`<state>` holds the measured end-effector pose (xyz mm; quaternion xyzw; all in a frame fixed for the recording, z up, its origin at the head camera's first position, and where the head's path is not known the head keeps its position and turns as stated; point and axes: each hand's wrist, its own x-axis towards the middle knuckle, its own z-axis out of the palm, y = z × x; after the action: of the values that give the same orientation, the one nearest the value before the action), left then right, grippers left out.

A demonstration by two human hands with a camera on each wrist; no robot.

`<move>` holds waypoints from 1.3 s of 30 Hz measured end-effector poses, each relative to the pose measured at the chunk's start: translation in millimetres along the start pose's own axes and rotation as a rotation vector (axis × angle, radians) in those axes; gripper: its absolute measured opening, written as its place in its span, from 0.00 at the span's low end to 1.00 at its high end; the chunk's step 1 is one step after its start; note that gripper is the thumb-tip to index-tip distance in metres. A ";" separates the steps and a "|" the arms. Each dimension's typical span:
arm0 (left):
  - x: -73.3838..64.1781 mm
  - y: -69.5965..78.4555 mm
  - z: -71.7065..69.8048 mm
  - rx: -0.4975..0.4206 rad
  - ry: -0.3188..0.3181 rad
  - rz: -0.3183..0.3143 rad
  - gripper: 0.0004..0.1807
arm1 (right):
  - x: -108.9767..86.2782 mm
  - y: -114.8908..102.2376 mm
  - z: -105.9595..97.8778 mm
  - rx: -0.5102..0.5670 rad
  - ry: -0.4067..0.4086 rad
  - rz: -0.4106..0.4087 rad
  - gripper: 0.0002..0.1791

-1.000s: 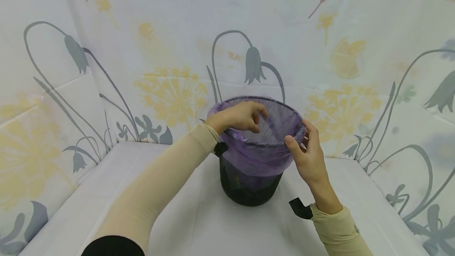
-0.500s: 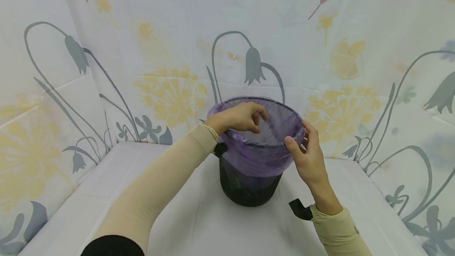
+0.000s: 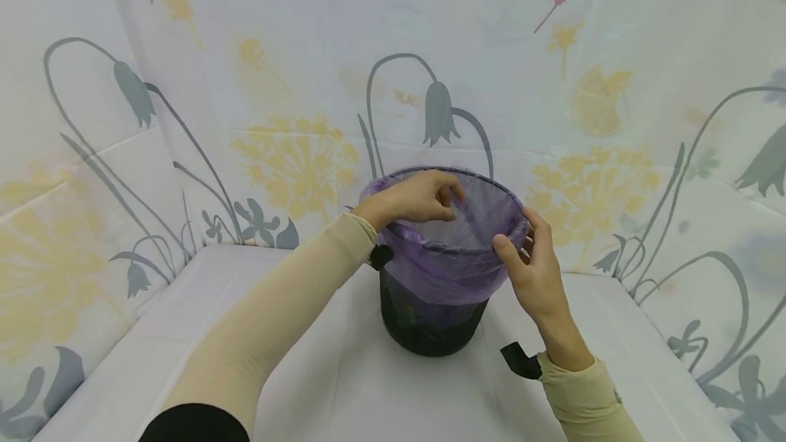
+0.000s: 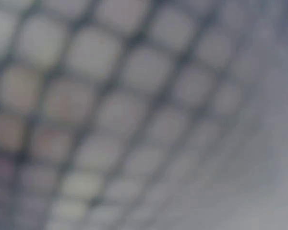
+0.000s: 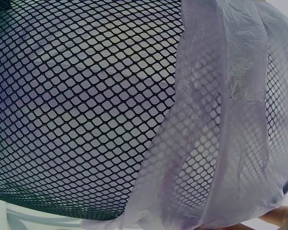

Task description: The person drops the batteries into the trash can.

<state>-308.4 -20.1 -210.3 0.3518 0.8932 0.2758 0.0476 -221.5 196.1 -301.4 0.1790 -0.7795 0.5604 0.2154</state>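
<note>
A black mesh wastebasket [image 3: 424,336] stands upright, lined with a thin purple bin bag [image 3: 445,278] folded down over its rim. My left hand [image 3: 420,198] hangs over the mouth of the basket, fingers loosely bent and no object visible in them. My right hand [image 3: 535,285] grips the basket's right rim through the bag, thumb on the near side and fingers farther round. In the right wrist view, the mesh [image 5: 86,96] fills the left and the bag's overhang [image 5: 245,120] the right. Blurred mesh [image 4: 115,96] fills most of the left wrist view.
A white cloth surface [image 3: 368,394] lies under the basket. Flower-printed white sheets [image 3: 295,53] rise behind it and along both sides. Black straps show near both wrists, one strap end [image 3: 520,360] sticking out left of the right sleeve.
My left hand has lifted very slightly over the basket and its fingers have shifted. The right hand, the bag and the basket stay where they were.
</note>
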 end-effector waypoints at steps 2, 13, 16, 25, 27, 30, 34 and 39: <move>-1.4 0.9 -1.7 -0.005 0.034 0.024 0.17 | 0.5 0.2 -0.7 -0.002 0.001 0.001 0.36; -44.7 3.3 -18.6 0.051 0.199 0.163 0.14 | -2.5 2.5 -14.2 -0.042 0.052 -0.011 0.34; -64.3 -5.2 -24.3 0.052 0.270 0.216 0.13 | -6.5 3.1 -20.5 -0.078 0.059 -0.013 0.34; -114.1 -40.7 -21.9 0.109 0.480 0.331 0.11 | -13.2 10.9 -40.1 -0.248 0.059 -0.059 0.33; -124.4 -49.4 -16.7 0.112 0.498 0.325 0.10 | -14.4 14.0 -44.3 -0.283 0.039 -0.076 0.33; -138.1 -62.3 -8.6 0.141 0.514 0.286 0.10 | -15.3 19.4 -50.3 -0.318 0.020 -0.122 0.31; -153.0 -77.2 1.5 0.213 0.515 0.207 0.10 | -15.0 27.6 -57.4 -0.357 -0.006 -0.176 0.30; -167.5 -91.8 15.0 0.276 0.520 0.122 0.10 | -16.0 40.4 -64.6 -0.450 -0.080 -0.150 0.35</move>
<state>-234.3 -178.0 -289.5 0.3255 0.8817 0.2352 -0.2478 -220.3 270.6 -324.2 0.2061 -0.8770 0.3476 0.2598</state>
